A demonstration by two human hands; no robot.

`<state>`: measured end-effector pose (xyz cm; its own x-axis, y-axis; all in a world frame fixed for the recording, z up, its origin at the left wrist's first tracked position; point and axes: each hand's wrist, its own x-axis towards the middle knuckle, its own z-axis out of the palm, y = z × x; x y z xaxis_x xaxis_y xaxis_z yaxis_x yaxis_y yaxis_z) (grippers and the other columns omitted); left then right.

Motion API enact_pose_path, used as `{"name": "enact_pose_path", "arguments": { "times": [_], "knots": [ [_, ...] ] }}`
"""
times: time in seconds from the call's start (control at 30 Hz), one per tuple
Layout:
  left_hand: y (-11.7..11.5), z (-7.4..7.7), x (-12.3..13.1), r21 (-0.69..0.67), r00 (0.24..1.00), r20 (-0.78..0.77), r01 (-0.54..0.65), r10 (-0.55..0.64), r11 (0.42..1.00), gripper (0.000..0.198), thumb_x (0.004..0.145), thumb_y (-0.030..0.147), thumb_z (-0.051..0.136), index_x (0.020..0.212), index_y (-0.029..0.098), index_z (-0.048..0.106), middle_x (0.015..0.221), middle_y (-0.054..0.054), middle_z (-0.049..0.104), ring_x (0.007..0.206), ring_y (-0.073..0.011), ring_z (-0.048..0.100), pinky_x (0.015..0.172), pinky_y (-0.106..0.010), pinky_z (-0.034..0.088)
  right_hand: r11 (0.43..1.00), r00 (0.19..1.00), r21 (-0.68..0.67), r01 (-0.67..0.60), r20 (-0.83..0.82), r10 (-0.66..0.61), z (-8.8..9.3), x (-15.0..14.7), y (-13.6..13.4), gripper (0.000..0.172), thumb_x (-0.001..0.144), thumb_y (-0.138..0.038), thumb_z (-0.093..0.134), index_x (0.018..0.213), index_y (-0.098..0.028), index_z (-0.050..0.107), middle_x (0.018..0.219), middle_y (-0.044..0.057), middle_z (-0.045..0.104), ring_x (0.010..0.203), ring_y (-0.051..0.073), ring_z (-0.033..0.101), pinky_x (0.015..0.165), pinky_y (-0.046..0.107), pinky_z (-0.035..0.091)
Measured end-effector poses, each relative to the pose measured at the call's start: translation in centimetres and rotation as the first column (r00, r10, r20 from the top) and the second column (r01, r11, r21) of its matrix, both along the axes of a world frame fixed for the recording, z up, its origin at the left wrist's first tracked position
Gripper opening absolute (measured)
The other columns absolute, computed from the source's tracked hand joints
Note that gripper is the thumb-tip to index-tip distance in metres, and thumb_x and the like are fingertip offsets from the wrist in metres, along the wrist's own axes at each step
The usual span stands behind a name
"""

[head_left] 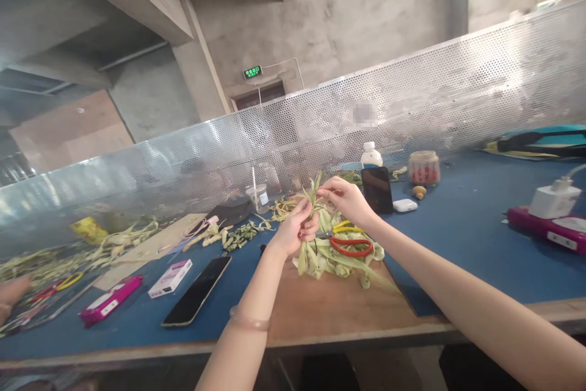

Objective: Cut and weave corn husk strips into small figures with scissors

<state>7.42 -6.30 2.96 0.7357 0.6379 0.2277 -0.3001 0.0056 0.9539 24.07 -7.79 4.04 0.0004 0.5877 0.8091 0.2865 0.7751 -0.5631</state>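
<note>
My left hand point(293, 231) is closed around an upright bundle of pale green corn husk strips point(315, 185), whose tips stick out above the fist. At the right side of the bundle, my right hand point(350, 199) pinches a strip between thumb and fingers. Below both hands, a loose pile of corn husks point(325, 261) lies on a brown wooden board point(311, 312). Scissors with red and yellow handles point(351, 247) rest on that pile; their blades are mostly hidden.
A black phone point(198, 292), a small white box point(170, 278) and a purple pack point(111, 301) lie to the left. Rightward are a propped phone point(377, 190), an earphone case point(405, 205), a jar point(423, 168) and a charger point(553, 199). Another person's hand point(13, 293) shows far left.
</note>
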Motion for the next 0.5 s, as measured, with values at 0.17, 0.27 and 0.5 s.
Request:
{"name": "enact_pose_path", "arguments": {
  "times": [0.17,0.27,0.5],
  "knots": [
    [0.42,-0.09,-0.18,-0.026,0.999,0.052,-0.008,0.009,1.0,0.014,0.084,0.031,0.05,0.094,0.022,0.047,0.053,0.009,0.026,0.035,-0.0015,0.016,0.036,-0.011,0.01,0.997,0.991,-0.003,-0.083,0.105,0.083,0.34,0.27,-0.44,0.026,0.082,-0.04,0.051,0.085,-0.019,0.065,0.087,0.005,0.058,0.082,0.015,0.055,0.072,0.029,0.042],
    [0.63,-0.15,-0.25,-0.043,0.998,0.068,0.006,-0.003,0.999,0.011,0.084,0.03,0.05,0.092,0.022,0.048,0.052,0.008,0.025,0.035,-0.0018,0.016,0.035,-0.011,0.01,0.999,0.991,0.002,-0.05,0.127,0.049,0.18,0.14,-0.21,0.023,0.076,-0.04,0.059,0.088,-0.021,0.066,0.09,0.004,0.058,0.081,0.015,0.055,0.071,0.029,0.043],
    [0.61,-0.34,-0.04,-0.049,0.999,0.042,0.003,-0.001,0.999,0.013,0.084,0.032,0.05,0.091,0.022,0.048,0.053,0.008,0.026,0.036,-0.0014,0.016,0.035,-0.011,0.01,0.997,0.995,0.069,-0.018,0.097,0.012,-0.26,-0.31,-0.03,0.022,0.078,-0.041,0.057,0.076,-0.02,0.065,0.082,0.003,0.056,0.074,0.013,0.052,0.067,0.028,0.042]
  ]
}}
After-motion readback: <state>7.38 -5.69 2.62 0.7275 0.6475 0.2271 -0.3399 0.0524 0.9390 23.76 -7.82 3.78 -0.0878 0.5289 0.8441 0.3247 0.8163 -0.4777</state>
